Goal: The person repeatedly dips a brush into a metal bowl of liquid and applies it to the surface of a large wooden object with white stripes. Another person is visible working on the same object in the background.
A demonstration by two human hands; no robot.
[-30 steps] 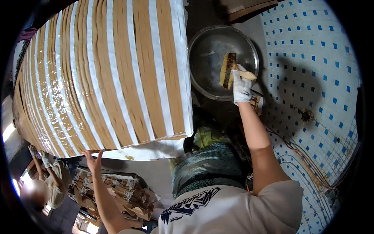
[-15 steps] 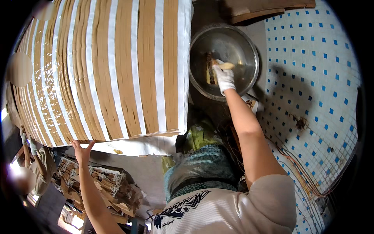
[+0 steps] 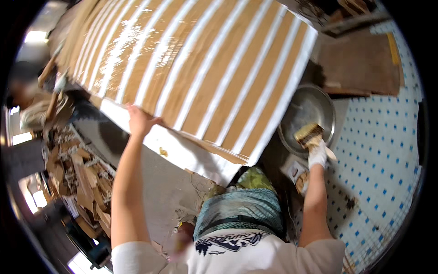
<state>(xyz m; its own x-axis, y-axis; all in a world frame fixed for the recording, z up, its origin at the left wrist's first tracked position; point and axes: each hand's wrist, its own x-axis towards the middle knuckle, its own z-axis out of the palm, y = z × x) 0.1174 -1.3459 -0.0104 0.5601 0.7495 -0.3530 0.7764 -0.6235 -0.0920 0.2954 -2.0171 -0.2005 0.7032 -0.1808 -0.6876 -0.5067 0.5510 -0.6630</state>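
Floor to my right is white tile [image 3: 388,150] with a grid of small blue squares; a brown board [image 3: 360,64] lies at its far edge. In front of me a large sheet of brown cardboard [image 3: 196,68] fills the work surface, crossed by parallel white, glossy strips running away from me. A white underlayer [image 3: 182,153] shows along its near edge.

My left hand [image 3: 139,121] is bare, fingers spread, palm pressed on the near edge of the cardboard sheet, gripping nothing that I can see.

My right hand [image 3: 317,153] wears a white glove and is closed around the handle of a wide flat brush [image 3: 309,134]. The bristle end sits over the near rim of a round metal basin [image 3: 308,114], which stands on the floor just beside the sheet's right corner. Whether the bristles touch the basin I cannot tell.

Lower left: a heap of cardboard scraps [image 3: 75,173]. The two hands are well apart.
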